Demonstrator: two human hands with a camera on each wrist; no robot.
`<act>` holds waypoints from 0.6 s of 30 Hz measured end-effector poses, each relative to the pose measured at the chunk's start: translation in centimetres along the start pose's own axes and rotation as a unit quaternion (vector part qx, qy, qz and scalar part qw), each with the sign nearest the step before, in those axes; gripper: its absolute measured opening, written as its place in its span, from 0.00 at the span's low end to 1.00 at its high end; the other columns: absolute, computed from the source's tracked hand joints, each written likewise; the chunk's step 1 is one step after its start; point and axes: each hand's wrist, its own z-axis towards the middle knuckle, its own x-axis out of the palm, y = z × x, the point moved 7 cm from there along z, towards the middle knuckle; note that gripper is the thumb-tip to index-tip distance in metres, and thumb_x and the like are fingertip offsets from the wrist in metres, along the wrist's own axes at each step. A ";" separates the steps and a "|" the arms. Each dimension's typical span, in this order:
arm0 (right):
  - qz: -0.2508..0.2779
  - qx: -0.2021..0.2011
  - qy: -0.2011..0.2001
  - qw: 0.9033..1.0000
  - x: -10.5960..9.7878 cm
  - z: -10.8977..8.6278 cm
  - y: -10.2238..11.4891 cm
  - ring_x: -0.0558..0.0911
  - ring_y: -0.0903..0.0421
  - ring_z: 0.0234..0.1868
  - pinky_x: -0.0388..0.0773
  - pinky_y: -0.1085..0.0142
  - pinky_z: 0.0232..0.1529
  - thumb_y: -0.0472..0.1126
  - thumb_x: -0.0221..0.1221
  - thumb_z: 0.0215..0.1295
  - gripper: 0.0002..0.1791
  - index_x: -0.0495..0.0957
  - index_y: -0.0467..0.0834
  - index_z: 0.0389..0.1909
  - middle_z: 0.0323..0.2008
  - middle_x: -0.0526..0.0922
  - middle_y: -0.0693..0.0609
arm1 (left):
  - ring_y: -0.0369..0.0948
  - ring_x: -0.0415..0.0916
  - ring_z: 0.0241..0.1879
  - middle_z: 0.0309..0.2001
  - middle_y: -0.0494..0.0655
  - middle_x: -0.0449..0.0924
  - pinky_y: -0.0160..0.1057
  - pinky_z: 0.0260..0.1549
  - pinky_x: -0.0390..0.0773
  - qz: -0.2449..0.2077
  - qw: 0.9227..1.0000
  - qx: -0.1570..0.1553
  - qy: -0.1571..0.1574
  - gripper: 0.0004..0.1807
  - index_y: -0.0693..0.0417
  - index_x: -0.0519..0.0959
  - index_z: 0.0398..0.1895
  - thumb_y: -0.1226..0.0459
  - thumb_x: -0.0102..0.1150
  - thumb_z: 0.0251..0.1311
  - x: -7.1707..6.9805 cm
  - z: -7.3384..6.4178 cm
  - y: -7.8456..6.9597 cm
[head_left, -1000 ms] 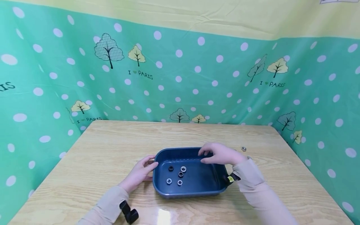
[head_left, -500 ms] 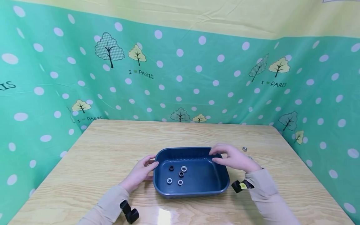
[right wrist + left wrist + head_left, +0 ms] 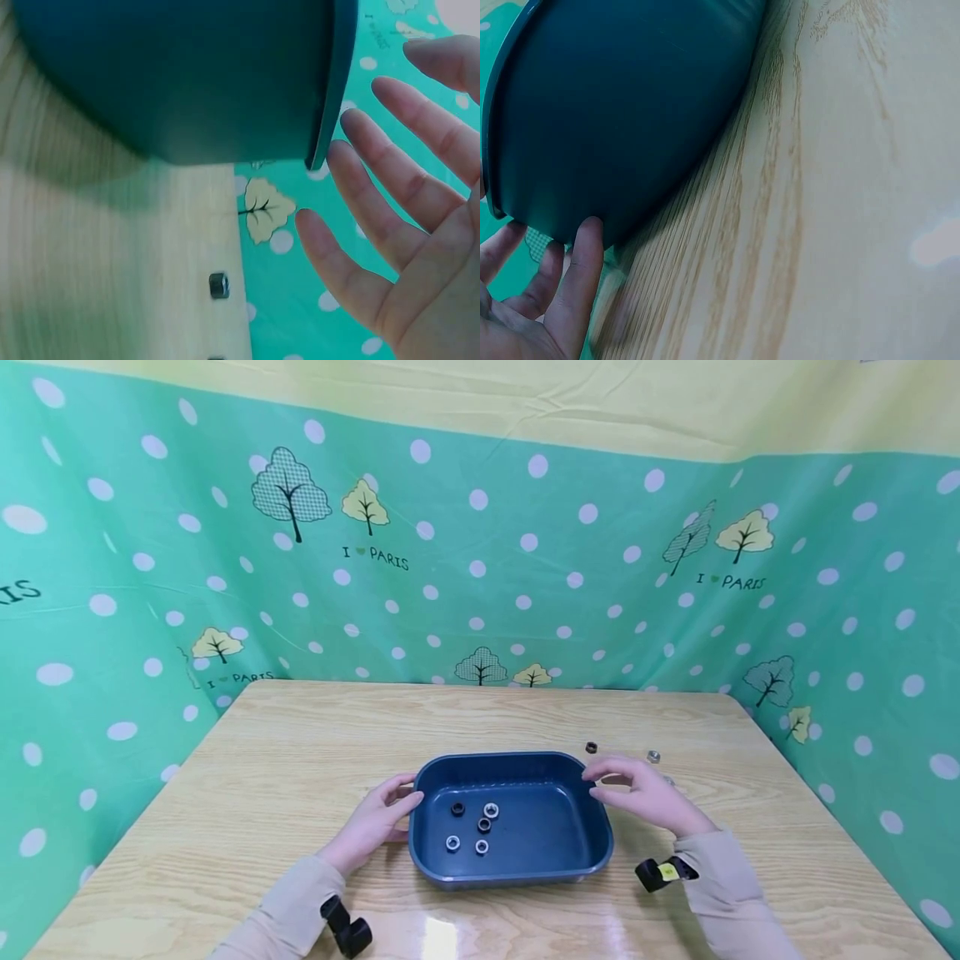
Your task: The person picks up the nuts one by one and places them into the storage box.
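Head view puts the blue bin [image 3: 543, 831] before you on the wooden table [image 3: 330, 735], between your two hands; your left hand [image 3: 372, 818] holds its left end, thumb over the rim and bent fingers against the outer wall, though you cannot tell how firmly; your right hand [image 3: 647, 795] is at the far right corner, fingers spread wide and holding nothing, and whether a fingertip touches the rim is not plain; judging by its smooth, moulded-looking wall, expect the bin to be light, fairly stiff, perhaps a little slippery and hardly fragile; the rim at its two short ends looks the best place to take hold, and you would want it level, since the loose nuts [image 3: 484, 826] inside would probably slide; expect them to be hard and dense for their size, best pinched by their flats; count one bin and, toward its left half, five nuts, three silver and two dark; beyond its far right corner you have three more in sight on the table, one dark nut [image 3: 591, 747], one silver nut [image 3: 654, 757] and one partly hidden nut [image 3: 668, 781] behind your right hand; others could be out of sight there.
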 end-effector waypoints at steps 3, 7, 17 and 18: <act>-0.002 -0.007 -0.010 1.000 -0.2 -0.5 -0.7 0.77 0.62 0.49 0.79 0.50 0.50 0.37 0.59 0.63 0.08 0.81 0.42 0.42 0.45 0.82 0.46 | 0.54 0.75 0.53 0.62 0.65 0.65 0.51 0.41 0.83 0.001 1.000 0.000 0.000 0.27 0.59 0.63 0.66 0.59 0.52 0.67 0.0 0.0 0.0; -0.021 0.000 -0.020 1.000 -0.5 -1.3 -1.7 0.76 0.65 0.47 0.79 0.49 0.48 0.38 0.60 0.63 0.07 0.81 0.44 0.41 0.43 0.82 0.50 | 0.54 0.74 0.54 0.62 0.65 0.65 0.51 0.41 0.83 0.002 1.000 0.000 0.001 0.28 0.59 0.63 0.66 0.58 0.52 0.67 0.0 -0.1 0.0; -0.071 0.057 -0.029 0.995 -2.2 -3.1 -3.5 0.79 0.45 0.47 0.79 0.49 0.45 0.38 0.61 0.61 0.10 0.80 0.39 0.41 0.44 0.81 0.45 | 0.53 0.75 0.53 0.61 0.64 0.67 0.50 0.41 0.83 0.004 1.000 -0.002 -0.006 0.27 0.58 0.64 0.65 0.57 0.53 0.66 0.0 0.1 0.2; -0.075 0.064 -0.029 0.995 -2.4 -3.3 -3.7 0.79 0.43 0.47 0.79 0.49 0.45 0.38 0.61 0.60 0.10 0.80 0.39 0.41 0.44 0.82 0.45 | 0.53 0.75 0.53 0.61 0.64 0.67 0.50 0.41 0.83 0.004 1.000 -0.003 -0.006 0.27 0.58 0.64 0.65 0.57 0.53 0.66 0.0 0.1 0.2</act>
